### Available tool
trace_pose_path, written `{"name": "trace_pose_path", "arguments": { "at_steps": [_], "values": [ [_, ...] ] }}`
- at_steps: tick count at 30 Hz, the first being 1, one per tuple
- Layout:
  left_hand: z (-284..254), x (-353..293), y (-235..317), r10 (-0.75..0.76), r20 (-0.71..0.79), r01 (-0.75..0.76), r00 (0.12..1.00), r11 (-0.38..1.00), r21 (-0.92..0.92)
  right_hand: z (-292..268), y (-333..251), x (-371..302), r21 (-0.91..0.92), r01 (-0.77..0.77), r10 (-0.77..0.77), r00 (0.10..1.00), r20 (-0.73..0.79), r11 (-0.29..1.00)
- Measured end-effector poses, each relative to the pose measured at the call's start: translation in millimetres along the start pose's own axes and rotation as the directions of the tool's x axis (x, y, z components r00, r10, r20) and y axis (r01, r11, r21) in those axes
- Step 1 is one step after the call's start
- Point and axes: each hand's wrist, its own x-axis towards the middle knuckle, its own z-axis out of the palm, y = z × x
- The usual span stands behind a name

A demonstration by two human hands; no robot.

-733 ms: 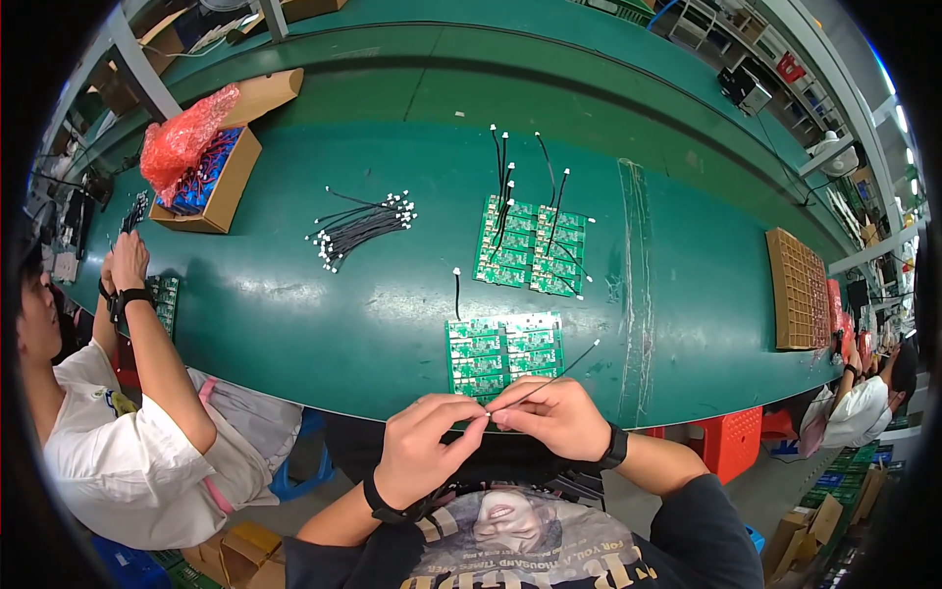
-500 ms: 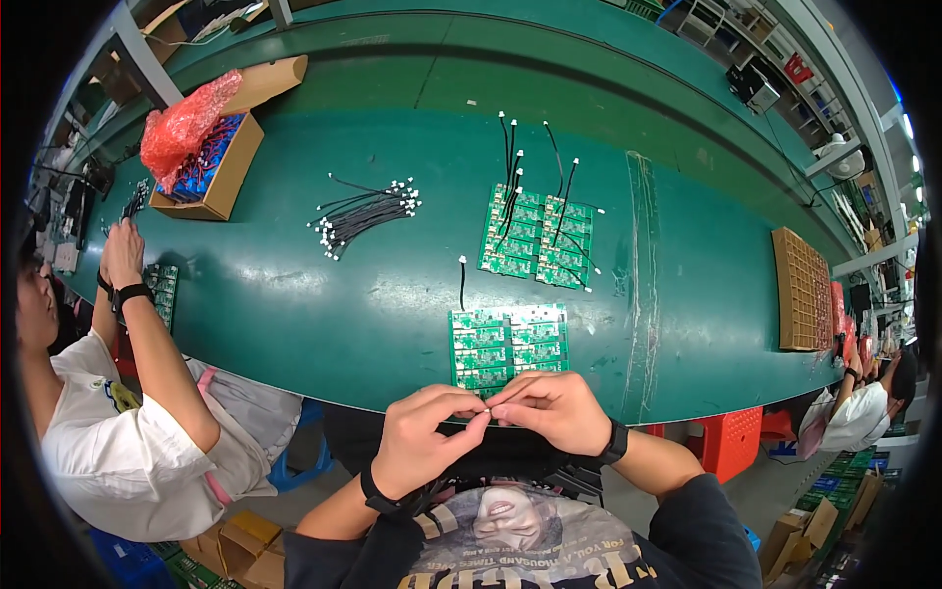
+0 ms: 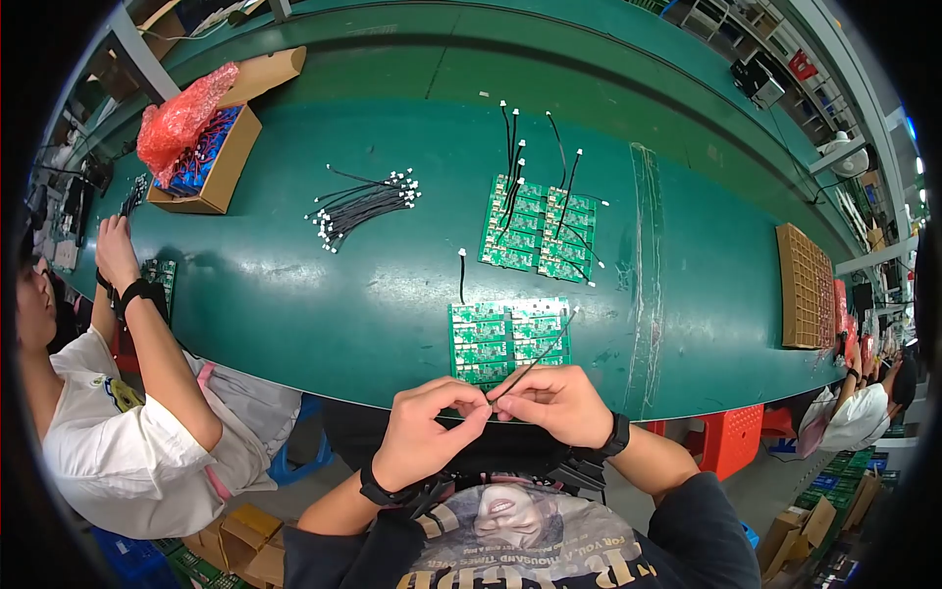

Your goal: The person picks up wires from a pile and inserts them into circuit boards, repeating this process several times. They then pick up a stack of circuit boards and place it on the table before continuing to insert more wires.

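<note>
Close together at the table's near edge, my left hand (image 3: 434, 424) and my right hand (image 3: 564, 404) pinch the lower end of a thin black cable (image 3: 540, 355). The cable slants up to the right from my fingertips, and its free end carries a small white connector. What lies right between the fingertips is too small to make out. Just beyond them is a green circuit board panel (image 3: 479, 334), partly covered by my fingers at its near edge. One black cable (image 3: 462, 277) stands out from its far left corner.
Farther back, more green board panels (image 3: 513, 228) have several black cables attached. A bundle of black cables (image 3: 368, 208) lies left of them. A cardboard box (image 3: 235, 162) with blue parts and red bubble wrap (image 3: 186, 123) stands far left, near a co-worker's hand (image 3: 118, 250). A brown gridded tray (image 3: 807, 287) is at right.
A black cable now shows slanting up from my fingertips across the near panel; it was not visible before. My hands stay in nearly the same place.
</note>
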Motion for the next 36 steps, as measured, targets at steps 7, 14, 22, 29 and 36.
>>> {"name": "trace_pose_path", "arguments": {
  "at_steps": [7,14,22,29,36],
  "values": [
    [3.9,0.6,-0.6,-0.009,0.013,0.009,1.0,1.0,-0.005,-1.3,3.4,-1.4,-0.036,0.015,-0.016,1.0,-0.024,0.999],
    [3.5,0.2,-7.2,-0.035,0.026,0.036,0.999,0.999,-0.028,-2.4,-0.3,2.3,0.02,-0.054,0.055,0.996,-0.068,0.998],
    [2.0,0.9,-6.2,-0.061,0.059,0.061,0.996,0.998,-0.008,-6.0,-5.7,3.4,-0.363,0.038,-0.05,0.998,-0.025,0.931],
    [0.9,0.8,-7.3,-0.047,0.065,0.043,0.997,0.996,0.075,-2.9,-21.3,7.9,-0.541,0.126,-0.121,0.992,0.045,0.832],
    [-16.5,4.2,-11.0,0.257,0.083,-0.263,0.963,0.823,0.504,-14.1,-34.5,26.1,-0.693,0.254,-0.307,0.95,0.048,0.675]
  ]
}}
